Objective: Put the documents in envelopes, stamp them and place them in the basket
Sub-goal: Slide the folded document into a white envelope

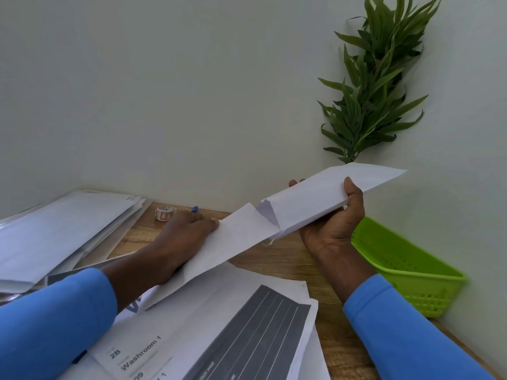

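Observation:
My right hand (333,226) grips a white envelope (323,196) above the desk, thumb on top, its open mouth facing left. My left hand (186,234) holds a folded white document (219,253) whose far end meets the envelope's mouth. More printed documents (219,330) with a dark table lie on the desk in front of me. A roll of stamps (165,212) stands near the wall beyond my left hand. The green basket (406,270) sits at the right by the wall.
A stack of white envelopes and papers (60,231) lies at the left. A blue pen (194,209) pokes out behind my left hand. A green plant (378,78) stands in the corner. The wooden desk (288,259) shows between the papers and the basket.

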Demonstrator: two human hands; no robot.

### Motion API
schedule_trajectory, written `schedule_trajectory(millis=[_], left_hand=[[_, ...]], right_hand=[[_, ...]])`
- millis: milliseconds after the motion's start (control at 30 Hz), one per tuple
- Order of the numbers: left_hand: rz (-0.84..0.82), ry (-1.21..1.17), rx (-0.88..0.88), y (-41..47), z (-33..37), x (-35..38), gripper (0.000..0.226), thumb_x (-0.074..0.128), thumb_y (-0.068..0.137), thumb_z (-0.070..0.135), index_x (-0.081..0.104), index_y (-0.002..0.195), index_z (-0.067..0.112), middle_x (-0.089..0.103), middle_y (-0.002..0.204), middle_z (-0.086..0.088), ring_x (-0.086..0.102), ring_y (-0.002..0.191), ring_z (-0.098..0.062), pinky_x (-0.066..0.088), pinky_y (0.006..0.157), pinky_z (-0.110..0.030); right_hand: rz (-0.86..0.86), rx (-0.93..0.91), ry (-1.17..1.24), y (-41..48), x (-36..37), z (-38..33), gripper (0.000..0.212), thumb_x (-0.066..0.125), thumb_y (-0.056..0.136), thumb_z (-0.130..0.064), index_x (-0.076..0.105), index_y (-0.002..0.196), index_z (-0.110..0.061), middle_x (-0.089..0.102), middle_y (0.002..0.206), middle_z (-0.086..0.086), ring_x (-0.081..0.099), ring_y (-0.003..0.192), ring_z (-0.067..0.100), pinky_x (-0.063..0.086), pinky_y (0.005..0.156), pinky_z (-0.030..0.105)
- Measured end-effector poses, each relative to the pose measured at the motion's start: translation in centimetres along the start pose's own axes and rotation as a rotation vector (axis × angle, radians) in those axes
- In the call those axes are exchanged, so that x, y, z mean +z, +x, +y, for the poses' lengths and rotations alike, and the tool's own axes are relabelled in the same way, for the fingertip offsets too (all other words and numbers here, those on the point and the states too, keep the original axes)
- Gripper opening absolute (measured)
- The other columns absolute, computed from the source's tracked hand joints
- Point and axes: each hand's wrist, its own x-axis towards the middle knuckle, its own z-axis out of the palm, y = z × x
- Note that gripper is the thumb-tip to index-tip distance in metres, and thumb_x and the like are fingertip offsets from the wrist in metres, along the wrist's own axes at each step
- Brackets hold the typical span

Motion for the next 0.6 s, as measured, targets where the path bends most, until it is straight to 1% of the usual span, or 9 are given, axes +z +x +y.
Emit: schedule_trajectory(millis=[67, 100, 200, 300, 400, 467, 500, 567, 600], left_hand=[[-0.025, -0.005, 0.007, -0.2, 0.1, 0.2, 0.034, 0.064, 0.098, 0.027, 0.072, 0.09, -0.006, 0.073, 0.09, -0.028, 0.068, 0.066, -0.026, 0.05, 0.066, -0.033], [-0.045, -0.006, 0.006, -0.3, 0.1, 0.3, 0.033, 0.064, 0.098, 0.027, 0.073, 0.084, -0.002, 0.073, 0.084, -0.025, 0.069, 0.064, -0.024, 0.05, 0.064, -0.03], [-0.134, -0.031, -0.004, -1.1, 0.7, 0.8, 0.033, 0.065, 0.099, 0.029, 0.074, 0.073, 0.011, 0.076, 0.076, -0.011, 0.07, 0.061, -0.019, 0.049, 0.056, -0.022], [-0.231, -0.062, 0.005, -1.9, 1.3, 1.1, 0.033, 0.065, 0.099, 0.032, 0.078, 0.077, 0.011, 0.076, 0.076, -0.008, 0.069, 0.059, -0.017, 0.047, 0.05, -0.019], [-0.284, -0.073, 0.028, -2.5, 1.8, 1.2, 0.039, 0.067, 0.097, 0.032, 0.072, 0.062, 0.016, 0.072, 0.07, -0.007, 0.064, 0.056, -0.017, 0.047, 0.049, -0.018], [-0.305, -0.084, 0.031, -2.6, 1.9, 1.2, 0.03, 0.069, 0.095, 0.031, 0.073, 0.073, 0.012, 0.075, 0.08, -0.01, 0.068, 0.065, -0.021, 0.051, 0.055, -0.022], [-0.313, -0.093, 0.027, -2.7, 1.9, 1.2, 0.028, 0.068, 0.095, 0.033, 0.075, 0.082, 0.01, 0.078, 0.087, -0.011, 0.071, 0.069, -0.023, 0.054, 0.059, -0.025], [-0.321, -0.112, 0.023, -2.8, 1.8, 1.3, 0.032, 0.062, 0.098, 0.04, 0.078, 0.095, 0.012, 0.08, 0.094, -0.009, 0.076, 0.077, -0.024, 0.058, 0.063, -0.029], [-0.318, -0.12, 0.035, -2.8, 1.7, 1.3, 0.034, 0.059, 0.1, 0.042, 0.079, 0.096, 0.015, 0.08, 0.094, -0.008, 0.077, 0.078, -0.023, 0.058, 0.063, -0.029]], right_hand=[[-0.001, 0.005, 0.01, -0.2, 0.1, 0.2, 0.046, 0.06, 0.084, -0.046, 0.06, 0.117, -0.013, 0.061, 0.099, 0.013, 0.062, 0.098, 0.036, 0.048, 0.103, 0.061], [-0.003, 0.008, 0.006, -0.2, 0.1, 0.4, 0.044, 0.06, 0.084, -0.046, 0.061, 0.115, -0.014, 0.062, 0.097, 0.011, 0.061, 0.098, 0.035, 0.048, 0.103, 0.057], [-0.014, 0.034, -0.036, -0.6, 0.2, 0.6, 0.037, 0.058, 0.084, -0.045, 0.064, 0.106, -0.016, 0.065, 0.096, 0.008, 0.058, 0.101, 0.033, 0.046, 0.095, 0.048], [-0.036, 0.054, -0.036, -0.9, 0.5, 0.2, 0.029, 0.053, 0.087, -0.037, 0.065, 0.1, -0.015, 0.066, 0.093, 0.009, 0.059, 0.098, 0.035, 0.045, 0.093, 0.047], [-0.047, 0.079, -0.011, -0.8, 0.7, -0.1, 0.034, 0.057, 0.083, -0.034, 0.059, 0.109, -0.013, 0.06, 0.099, 0.014, 0.058, 0.102, 0.038, 0.049, 0.097, 0.05], [-0.052, 0.099, -0.014, -0.7, 0.7, 0.0, 0.044, 0.062, 0.079, -0.035, 0.055, 0.116, -0.012, 0.054, 0.108, 0.018, 0.056, 0.108, 0.04, 0.05, 0.101, 0.054], [-0.057, 0.105, -0.021, -0.8, 0.8, 0.0, 0.046, 0.064, 0.078, -0.035, 0.055, 0.116, -0.012, 0.055, 0.108, 0.019, 0.057, 0.108, 0.04, 0.05, 0.102, 0.056], [-0.071, 0.112, -0.027, -1.0, 1.1, 0.2, 0.044, 0.065, 0.076, -0.034, 0.057, 0.113, -0.013, 0.06, 0.098, 0.017, 0.064, 0.099, 0.037, 0.05, 0.102, 0.056], [-0.073, 0.114, -0.032, -1.1, 1.1, 0.3, 0.041, 0.066, 0.075, -0.033, 0.058, 0.111, -0.013, 0.062, 0.092, 0.014, 0.066, 0.092, 0.034, 0.05, 0.102, 0.055]])
